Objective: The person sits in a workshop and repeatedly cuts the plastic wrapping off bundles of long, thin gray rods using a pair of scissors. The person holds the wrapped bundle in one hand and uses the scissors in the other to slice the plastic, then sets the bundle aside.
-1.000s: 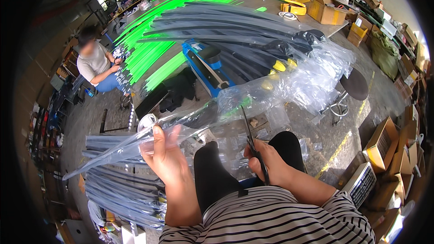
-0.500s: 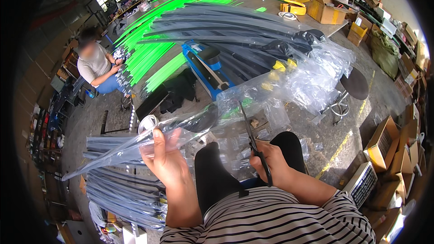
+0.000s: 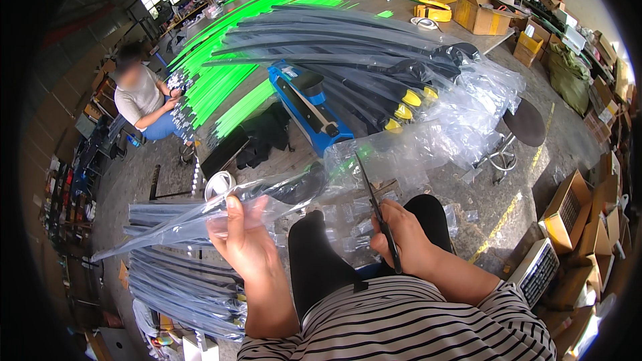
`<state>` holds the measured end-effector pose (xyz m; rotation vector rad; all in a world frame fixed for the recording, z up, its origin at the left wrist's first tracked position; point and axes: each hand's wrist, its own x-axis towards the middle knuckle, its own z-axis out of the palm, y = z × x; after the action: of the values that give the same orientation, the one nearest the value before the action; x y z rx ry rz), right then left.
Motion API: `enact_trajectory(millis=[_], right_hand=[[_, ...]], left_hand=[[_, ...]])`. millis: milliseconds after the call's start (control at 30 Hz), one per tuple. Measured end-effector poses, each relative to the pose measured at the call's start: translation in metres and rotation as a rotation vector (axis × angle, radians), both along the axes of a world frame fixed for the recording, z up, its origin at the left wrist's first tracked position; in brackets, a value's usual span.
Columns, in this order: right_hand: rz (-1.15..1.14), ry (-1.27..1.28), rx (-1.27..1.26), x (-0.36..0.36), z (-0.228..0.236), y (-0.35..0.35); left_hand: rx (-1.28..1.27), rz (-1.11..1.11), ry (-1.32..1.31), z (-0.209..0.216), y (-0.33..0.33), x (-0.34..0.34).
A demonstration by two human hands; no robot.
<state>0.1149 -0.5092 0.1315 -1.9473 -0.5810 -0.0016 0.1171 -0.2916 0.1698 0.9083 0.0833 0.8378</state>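
My left hand (image 3: 247, 237) grips a long clear plastic bag (image 3: 214, 212) with a dark, slender thing inside. Its thumb points up and the fingers are behind the film. The bag runs from the lower left to beyond my knees, its loose end crumpled. In my right hand (image 3: 406, 237) is a pair of black scissors (image 3: 386, 234), held above my lap. Their blades point up and away, close to the bag's loose end; whether they touch the film I cannot tell.
A blue device (image 3: 336, 142) with a long bar stands on the table beside bagged dark lengths (image 3: 334, 30) with yellow ends. Bright green rods (image 3: 221, 70) lie beyond. A person (image 3: 144, 93) sits at the left. Cardboard boxes (image 3: 565, 210) line the right; a stool (image 3: 523, 122) stands nearby.
The bag's loose end has dropped toward me, uncovering more of the blue device and the yellow ends. My right hand and the scissors have shifted slightly; my left hand keeps its grip.
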Motion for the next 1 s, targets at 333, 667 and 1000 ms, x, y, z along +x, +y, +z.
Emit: enact_trajectory(millis=[333, 667, 1000], right_hand=[[-0.056, -0.036, 0.028, 0.001, -0.004, 0.002], [-0.049, -0.068, 0.006, 0.0, 0.007, 0.003], [-0.072, -0.08, 0.083, 0.004, -0.006, 0.011]], left_hand=[[0.008, 0.008, -0.005, 0.006, -0.005, -0.003], [0.015, -0.009, -0.005, 0.002, -0.001, -0.007], [0.018, -0.019, -0.001, -0.003, 0.003, -0.006]])
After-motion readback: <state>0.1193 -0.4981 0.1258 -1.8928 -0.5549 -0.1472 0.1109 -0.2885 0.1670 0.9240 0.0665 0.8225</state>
